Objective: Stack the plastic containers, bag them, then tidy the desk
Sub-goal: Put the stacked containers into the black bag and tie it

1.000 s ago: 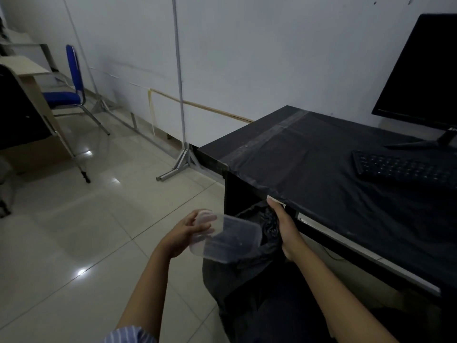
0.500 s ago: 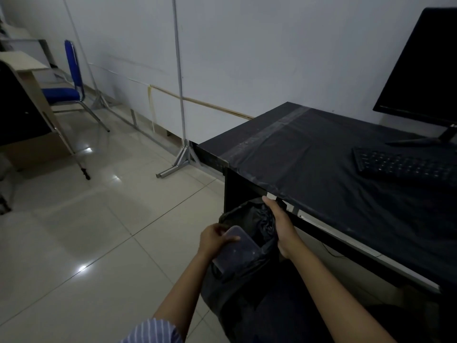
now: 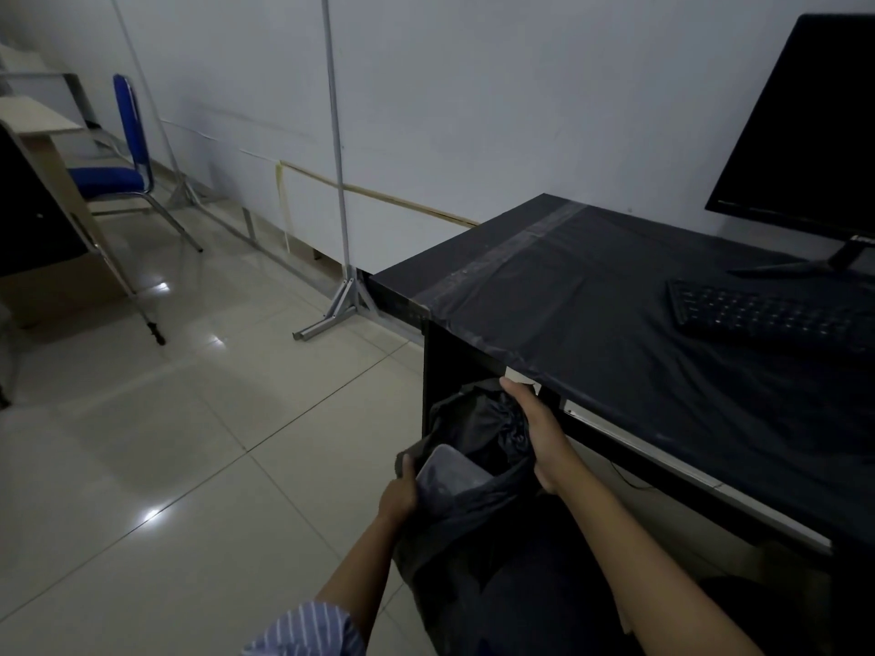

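Note:
A black plastic bag (image 3: pixel 478 508) hangs open below the desk's left front corner. A clear plastic container (image 3: pixel 450 471) sits tilted in the bag's mouth, its lower part hidden by the bag. My left hand (image 3: pixel 400 490) is at the bag's left rim, against the container; whether it grips the bag or the container is unclear. My right hand (image 3: pixel 535 428) is shut on the bag's right rim, holding it up near the desk edge.
The desk (image 3: pixel 615 314) is covered in black sheeting, with a keyboard (image 3: pixel 767 314) and a monitor (image 3: pixel 805 134) at the right. A metal stand (image 3: pixel 338 295) stands left of the desk. A blue chair (image 3: pixel 118 177) and another table (image 3: pixel 42 182) are at the far left on the tiled floor.
The container was held outside the bag by my left hand, then moved right and down into the bag's mouth. My right hand kept hold of the bag's rim.

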The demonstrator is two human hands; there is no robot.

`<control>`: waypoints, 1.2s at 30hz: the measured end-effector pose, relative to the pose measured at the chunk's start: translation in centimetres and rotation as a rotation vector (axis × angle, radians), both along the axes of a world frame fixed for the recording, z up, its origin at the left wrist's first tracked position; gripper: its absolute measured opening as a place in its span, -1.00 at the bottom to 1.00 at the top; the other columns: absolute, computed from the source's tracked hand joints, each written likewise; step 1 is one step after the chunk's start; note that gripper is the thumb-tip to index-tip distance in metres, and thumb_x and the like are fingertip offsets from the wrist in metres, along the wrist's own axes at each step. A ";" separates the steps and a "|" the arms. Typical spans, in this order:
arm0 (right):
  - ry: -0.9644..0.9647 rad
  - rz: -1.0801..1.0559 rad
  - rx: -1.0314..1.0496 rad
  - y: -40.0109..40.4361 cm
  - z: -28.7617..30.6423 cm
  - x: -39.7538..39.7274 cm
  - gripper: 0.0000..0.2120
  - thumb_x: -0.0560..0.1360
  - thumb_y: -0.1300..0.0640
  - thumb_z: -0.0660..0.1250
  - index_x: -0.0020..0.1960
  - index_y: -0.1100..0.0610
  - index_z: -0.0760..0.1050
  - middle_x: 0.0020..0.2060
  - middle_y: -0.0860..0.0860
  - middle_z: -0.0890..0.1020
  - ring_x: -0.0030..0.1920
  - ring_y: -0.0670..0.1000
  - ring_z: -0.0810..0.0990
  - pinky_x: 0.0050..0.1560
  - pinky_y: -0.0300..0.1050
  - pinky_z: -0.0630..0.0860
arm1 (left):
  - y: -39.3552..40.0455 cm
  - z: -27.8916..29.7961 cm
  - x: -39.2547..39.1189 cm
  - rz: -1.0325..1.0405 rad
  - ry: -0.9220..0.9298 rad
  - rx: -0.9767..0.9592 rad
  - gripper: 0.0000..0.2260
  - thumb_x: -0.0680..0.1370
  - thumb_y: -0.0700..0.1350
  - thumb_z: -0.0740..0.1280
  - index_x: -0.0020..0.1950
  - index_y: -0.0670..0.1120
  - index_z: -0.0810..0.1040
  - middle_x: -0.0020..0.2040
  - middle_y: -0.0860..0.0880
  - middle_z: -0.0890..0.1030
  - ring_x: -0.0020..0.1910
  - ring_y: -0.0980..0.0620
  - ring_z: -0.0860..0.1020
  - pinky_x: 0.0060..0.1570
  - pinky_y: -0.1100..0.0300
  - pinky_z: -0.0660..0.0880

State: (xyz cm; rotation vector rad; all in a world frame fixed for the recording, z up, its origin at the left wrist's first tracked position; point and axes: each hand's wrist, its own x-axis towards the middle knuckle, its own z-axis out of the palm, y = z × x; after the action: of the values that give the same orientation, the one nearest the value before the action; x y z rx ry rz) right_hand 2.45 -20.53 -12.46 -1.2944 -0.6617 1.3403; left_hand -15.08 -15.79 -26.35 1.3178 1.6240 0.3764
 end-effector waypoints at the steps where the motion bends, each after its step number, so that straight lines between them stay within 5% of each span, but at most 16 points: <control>1: 0.000 -0.004 -0.002 -0.1 0.1 0.1 -0.27 0.34 -0.24 0.45 0.40 0.10 0.44 0.28 0.08 0.57 0.28 0.13 0.54 0.39 0.11 0.40 | 0.2 -0.2 -0.1 0.072 -0.019 0.042 -0.55 0.69 -0.01 -0.07 0.56 -0.13 0.10 0.34 -0.31 0.45 0.30 -0.22 0.46 0.21 0.03 0.41; 3: 0.008 -0.008 0.001 -0.2 0.4 0.3 -0.24 0.31 -0.24 0.47 0.40 0.10 0.44 0.27 0.08 0.58 0.27 0.14 0.55 0.38 0.12 0.41 | 0.3 0.1 -0.7 0.227 -0.011 0.169 -0.67 0.68 0.01 0.04 0.25 -0.06 0.54 0.00 -0.30 0.60 0.07 -0.20 0.58 -0.07 0.04 0.44; 5: 0.009 -0.030 0.024 -0.4 0.5 0.7 -0.29 0.32 -0.20 0.47 0.37 0.11 0.47 0.24 0.09 0.60 0.23 0.13 0.59 0.35 0.11 0.44 | 0.5 0.6 -1.6 0.408 -0.069 0.256 -0.61 0.62 0.07 0.20 -0.25 -0.13 0.62 -0.29 -0.18 0.59 -0.10 -0.21 0.61 -0.17 0.04 0.46; 10: -0.133 -0.087 0.022 -0.8 0.2 1.1 -0.35 0.42 -0.12 0.46 0.41 0.12 0.42 0.27 0.08 0.58 0.24 0.08 0.57 0.33 0.05 0.48 | 2.1 3.2 -4.9 0.662 -0.256 0.358 -0.77 0.36 -0.06 0.55 -0.08 -0.15 0.69 -0.14 -0.07 0.67 -0.17 0.01 0.58 -0.06 0.19 0.46; 15: -0.283 -0.050 -0.003 -1.2 0.0 0.6 -0.40 0.41 -0.13 0.46 0.35 0.15 0.48 0.23 0.06 0.60 0.23 0.07 0.57 0.32 0.04 0.48 | 4.1 5.6 -7.6 0.707 -0.261 0.467 -0.67 0.31 -0.15 0.58 -0.12 -0.18 0.48 -0.19 -0.07 0.55 -0.19 -0.04 0.49 -0.06 0.05 0.47; 18: -0.323 -0.044 -0.035 -1.3 -0.5 0.1 -0.49 0.38 -0.05 0.52 0.22 0.19 0.56 0.11 0.10 0.66 0.11 0.10 0.64 0.22 0.06 0.56 | 4.8 6.7 -8.8 0.676 -0.270 0.486 -0.54 0.33 -0.13 0.58 -0.01 -0.14 0.33 -0.12 -0.07 0.48 -0.15 -0.04 0.45 -0.10 0.14 0.37; 22: -0.309 0.036 -0.098 -1.2 -1.1 -0.2 -0.32 0.23 0.00 0.64 0.26 0.15 0.49 0.12 0.09 0.65 0.07 0.06 0.66 0.13 -0.02 0.60 | 5.5 7.4 -10.9 0.546 -0.234 0.558 -0.81 0.43 -0.08 0.50 -0.08 -0.15 0.61 -0.19 -0.10 0.62 -0.14 -0.06 0.58 -0.12 0.12 0.46; 26: -0.384 0.266 -0.330 -1.3 -1.3 -0.3 -0.07 0.13 -0.25 0.62 0.37 0.15 0.45 0.22 0.09 0.61 0.18 0.11 0.61 0.24 0.04 0.54 | 5.6 8.2 -13.1 0.489 -0.274 0.640 -0.82 0.54 -0.05 0.37 -0.07 -0.12 0.70 -0.22 -0.07 0.67 -0.17 0.05 0.58 -0.14 0.15 0.48; 31: -0.390 0.107 -0.192 -0.6 -1.1 -1.0 -0.42 0.44 -0.14 0.43 0.29 0.24 0.51 0.09 0.12 0.66 0.06 0.08 0.64 -0.13 -0.20 0.57 | 6.1 9.8 -16.0 0.510 -0.191 0.697 -0.74 0.58 -0.03 0.31 0.05 -0.17 0.68 -0.07 -0.11 0.68 -0.03 0.00 0.59 -0.06 0.17 0.41; 36: -0.360 0.042 -0.092 -0.6 -0.3 -1.2 -0.64 0.44 -0.07 0.46 0.10 0.15 0.63 0.00 0.08 0.71 0.01 0.08 0.67 0.12 -0.02 0.59 | 6.3 11.2 -19.1 0.463 0.073 0.769 -0.71 0.59 0.02 0.28 0.08 -0.13 0.68 -0.04 -0.21 0.66 0.01 -0.18 0.60 -0.12 0.12 0.39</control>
State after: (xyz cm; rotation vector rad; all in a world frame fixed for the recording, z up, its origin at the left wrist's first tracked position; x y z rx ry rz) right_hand 1.24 -21.11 -12.74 -1.6244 -0.8850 1.1914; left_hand -34.19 -9.51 -15.14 1.4837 1.9281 1.3501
